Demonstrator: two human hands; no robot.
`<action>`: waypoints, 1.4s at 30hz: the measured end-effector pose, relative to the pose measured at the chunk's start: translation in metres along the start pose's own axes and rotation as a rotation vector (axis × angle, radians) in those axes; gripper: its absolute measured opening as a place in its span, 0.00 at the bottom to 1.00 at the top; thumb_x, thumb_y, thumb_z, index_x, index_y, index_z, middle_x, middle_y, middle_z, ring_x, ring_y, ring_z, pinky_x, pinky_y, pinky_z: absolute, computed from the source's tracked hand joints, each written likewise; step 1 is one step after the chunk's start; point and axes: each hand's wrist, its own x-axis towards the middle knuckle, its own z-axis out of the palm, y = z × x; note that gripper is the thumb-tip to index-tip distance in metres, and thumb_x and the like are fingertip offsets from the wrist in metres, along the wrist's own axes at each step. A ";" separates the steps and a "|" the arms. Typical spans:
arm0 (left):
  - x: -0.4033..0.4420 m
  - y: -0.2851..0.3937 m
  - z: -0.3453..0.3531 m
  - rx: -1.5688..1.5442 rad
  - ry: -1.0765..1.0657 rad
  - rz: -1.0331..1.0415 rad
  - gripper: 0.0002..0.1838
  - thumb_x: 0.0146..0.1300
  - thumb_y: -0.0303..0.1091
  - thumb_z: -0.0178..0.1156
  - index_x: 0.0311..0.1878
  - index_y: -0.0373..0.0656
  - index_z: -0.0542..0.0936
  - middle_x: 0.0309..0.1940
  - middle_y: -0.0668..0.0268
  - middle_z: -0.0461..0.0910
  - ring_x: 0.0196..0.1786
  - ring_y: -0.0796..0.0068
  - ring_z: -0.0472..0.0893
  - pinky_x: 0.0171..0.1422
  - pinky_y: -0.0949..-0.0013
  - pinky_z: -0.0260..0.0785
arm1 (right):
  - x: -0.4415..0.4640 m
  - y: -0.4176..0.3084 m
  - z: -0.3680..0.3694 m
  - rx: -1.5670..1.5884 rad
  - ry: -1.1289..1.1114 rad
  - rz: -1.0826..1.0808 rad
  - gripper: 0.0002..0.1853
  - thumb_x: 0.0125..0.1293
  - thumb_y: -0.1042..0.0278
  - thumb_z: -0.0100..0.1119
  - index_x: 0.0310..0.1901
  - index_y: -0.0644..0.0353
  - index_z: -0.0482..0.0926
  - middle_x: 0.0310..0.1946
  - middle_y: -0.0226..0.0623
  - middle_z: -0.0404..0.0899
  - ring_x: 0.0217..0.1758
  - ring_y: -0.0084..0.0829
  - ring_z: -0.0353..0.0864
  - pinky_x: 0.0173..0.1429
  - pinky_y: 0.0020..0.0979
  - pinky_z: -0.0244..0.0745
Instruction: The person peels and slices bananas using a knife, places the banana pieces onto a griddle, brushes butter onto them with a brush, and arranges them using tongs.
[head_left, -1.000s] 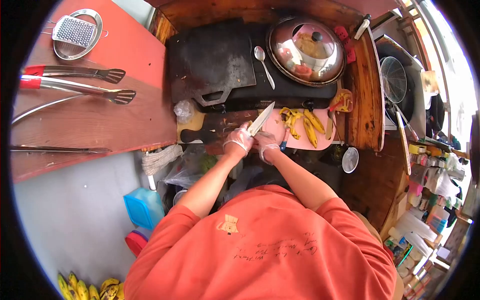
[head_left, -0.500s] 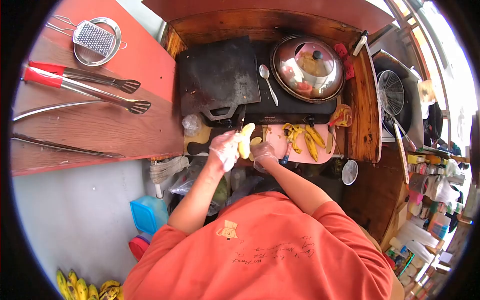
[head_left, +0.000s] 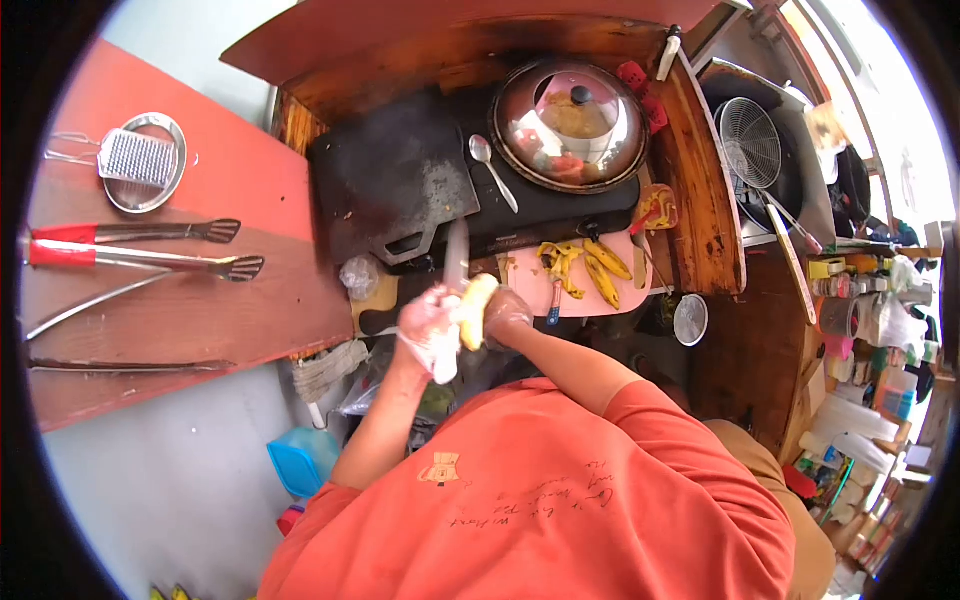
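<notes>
My left hand [head_left: 430,325], in a clear glove, is closed round the handle of a knife [head_left: 457,258], whose blade points up toward the stove. A peeled banana [head_left: 475,312] lies between my hands, its edges blurred. Against its right side, my gloved right hand [head_left: 507,312] has its fingers curled round it. Just beyond, to the right, a pink cutting board [head_left: 528,283] bears banana peels [head_left: 560,268], yellow bananas [head_left: 604,272] and a blue-ended tool [head_left: 554,312].
A black griddle [head_left: 385,180] and a lidded pan [head_left: 570,125] sit on the stove, a spoon [head_left: 492,172] between them. Tongs [head_left: 150,258] and a grater [head_left: 138,158] lie on the left table. A strainer [head_left: 750,143] is at the right.
The view has shifted. My hands have lifted off the board area toward my body, the peeled banana has come into sight between them, and the knife blade has turned more upright.
</notes>
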 end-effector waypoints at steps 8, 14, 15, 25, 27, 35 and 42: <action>0.135 0.113 -0.056 0.325 0.433 0.211 0.12 0.65 0.36 0.70 0.35 0.38 0.81 0.20 0.66 0.78 0.15 0.75 0.73 0.17 0.70 0.61 | -0.013 -0.012 -0.012 -0.077 0.011 -0.059 0.19 0.72 0.52 0.54 0.49 0.57 0.86 0.53 0.51 0.85 0.57 0.50 0.85 0.60 0.45 0.80; 0.171 0.128 -0.065 0.625 0.760 0.459 0.07 0.60 0.27 0.68 0.31 0.35 0.79 0.25 0.63 0.81 0.26 0.71 0.81 0.32 0.64 0.73 | 0.000 0.010 0.001 -0.044 0.004 -0.076 0.23 0.69 0.49 0.55 0.37 0.65 0.87 0.42 0.55 0.87 0.50 0.50 0.88 0.55 0.43 0.81; 0.166 0.126 -0.068 0.657 0.743 0.547 0.07 0.60 0.27 0.68 0.33 0.34 0.79 0.27 0.63 0.83 0.30 0.72 0.83 0.36 0.64 0.74 | -0.001 0.018 -0.005 -0.074 -0.098 -0.136 0.26 0.70 0.46 0.54 0.34 0.66 0.86 0.38 0.56 0.86 0.47 0.48 0.88 0.53 0.42 0.81; -0.004 0.046 -0.042 1.011 0.722 0.549 0.07 0.63 0.34 0.65 0.42 0.43 0.82 0.26 0.63 0.83 0.27 0.69 0.84 0.33 0.62 0.76 | -0.042 -0.034 -0.162 0.980 -0.213 -0.177 0.09 0.70 0.68 0.65 0.40 0.67 0.81 0.30 0.40 0.83 0.26 0.32 0.85 0.24 0.33 0.77; -0.041 0.036 -0.018 1.077 0.663 0.375 0.11 0.63 0.39 0.66 0.44 0.43 0.83 0.28 0.60 0.86 0.30 0.61 0.86 0.39 0.59 0.78 | -0.028 -0.072 -0.194 0.783 -0.100 -0.195 0.10 0.71 0.67 0.62 0.37 0.67 0.82 0.28 0.40 0.85 0.23 0.30 0.85 0.25 0.33 0.79; -0.074 -0.069 -0.037 1.116 0.352 -0.179 0.28 0.62 0.36 0.59 0.68 0.56 0.78 0.44 0.46 0.85 0.43 0.47 0.86 0.49 0.51 0.77 | 0.102 -0.175 -0.199 -0.419 0.585 -0.605 0.09 0.65 0.66 0.59 0.36 0.59 0.87 0.38 0.51 0.87 0.44 0.51 0.88 0.47 0.48 0.84; 0.000 -0.117 -0.033 1.572 0.238 0.103 0.33 0.63 0.30 0.59 0.73 0.56 0.69 0.46 0.52 0.79 0.47 0.45 0.84 0.50 0.46 0.78 | 0.083 -0.180 -0.162 -0.402 0.420 -0.758 0.16 0.65 0.64 0.63 0.54 0.56 0.82 0.47 0.48 0.86 0.53 0.49 0.86 0.59 0.53 0.78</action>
